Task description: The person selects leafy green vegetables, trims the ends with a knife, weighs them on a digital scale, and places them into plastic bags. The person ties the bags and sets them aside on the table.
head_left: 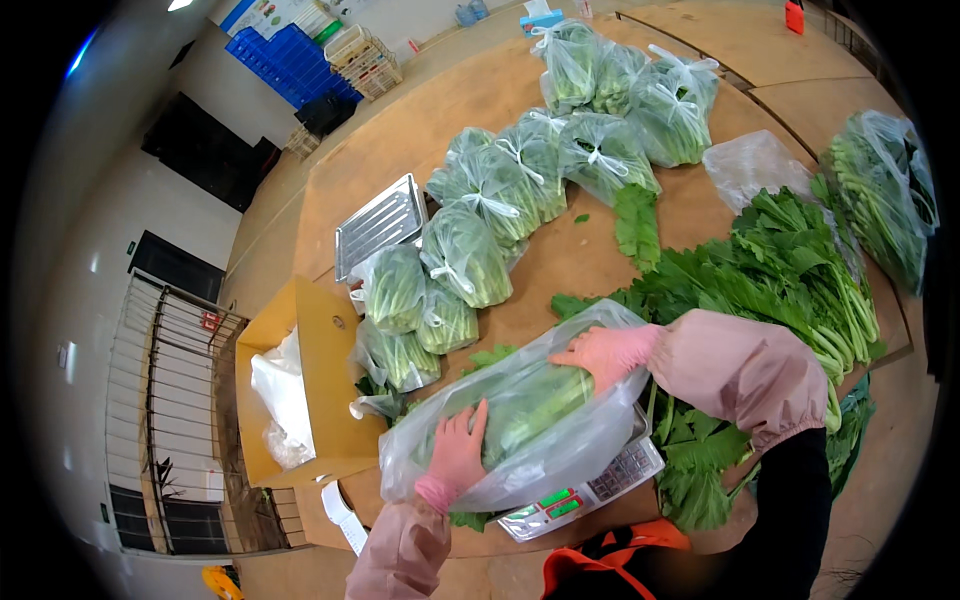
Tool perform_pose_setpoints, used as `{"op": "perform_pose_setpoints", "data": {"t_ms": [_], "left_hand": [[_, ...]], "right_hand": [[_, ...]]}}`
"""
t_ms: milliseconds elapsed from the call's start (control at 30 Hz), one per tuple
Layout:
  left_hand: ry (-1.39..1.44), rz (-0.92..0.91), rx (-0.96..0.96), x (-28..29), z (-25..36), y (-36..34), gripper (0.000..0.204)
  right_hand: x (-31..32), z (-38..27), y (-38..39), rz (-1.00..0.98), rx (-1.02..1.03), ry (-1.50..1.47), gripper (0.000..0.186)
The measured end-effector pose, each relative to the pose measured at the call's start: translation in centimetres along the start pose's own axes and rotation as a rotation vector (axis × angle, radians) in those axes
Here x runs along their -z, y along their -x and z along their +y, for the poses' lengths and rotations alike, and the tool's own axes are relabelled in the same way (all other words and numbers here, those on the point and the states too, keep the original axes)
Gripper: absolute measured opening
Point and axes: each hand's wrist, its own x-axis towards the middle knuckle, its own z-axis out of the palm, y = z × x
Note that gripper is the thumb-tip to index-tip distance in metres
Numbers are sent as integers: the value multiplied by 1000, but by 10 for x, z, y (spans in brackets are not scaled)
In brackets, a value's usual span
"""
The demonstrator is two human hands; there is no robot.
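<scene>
A clear plastic bag of leafy green vegetables lies lengthwise over a digital scale, covering most of its pan. My left hand, in a pink glove, rests on the bag's near-left part with its fingers stretched out. Over the far-right part of the same bag lies my right hand, also gloved in pink, its fingers spread on the plastic. Neither hand visibly grips the bag. To the right, loose leafy greens are heaped with their pale stalks toward the right edge.
Several tied bags of greens stand across the table. A metal tray lies behind them. At left is a cardboard box holding white plastic. A fuller bag of greens sits far right; blue crates are stacked beyond.
</scene>
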Motion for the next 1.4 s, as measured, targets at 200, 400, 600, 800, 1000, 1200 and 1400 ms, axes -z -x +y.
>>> {"op": "perform_pose_setpoints", "data": {"t_ms": [200,400,600,800,1000,1200,1400], "left_hand": [[69,-106,170,17,23,12,92],[429,-56,-3,44,24,-43,75],[465,-12,-32,40,17,-51,66],[422,-82,-28,31,21,-38,65],[389,-61,13,36,19,-20,64],[293,36,175,48,11,27,63],[199,166,298,52,2,61,62]], "right_hand": [[-13,-28,5,85,142,224,105],[-47,5,29,404,175,9,112],[-56,26,27,236,83,-437,111],[-75,21,27,398,129,-270,106],[-54,-9,40,486,322,-548,107],[5,-66,27,639,751,-687,107],[56,-125,-2,795,1039,-482,134]]}}
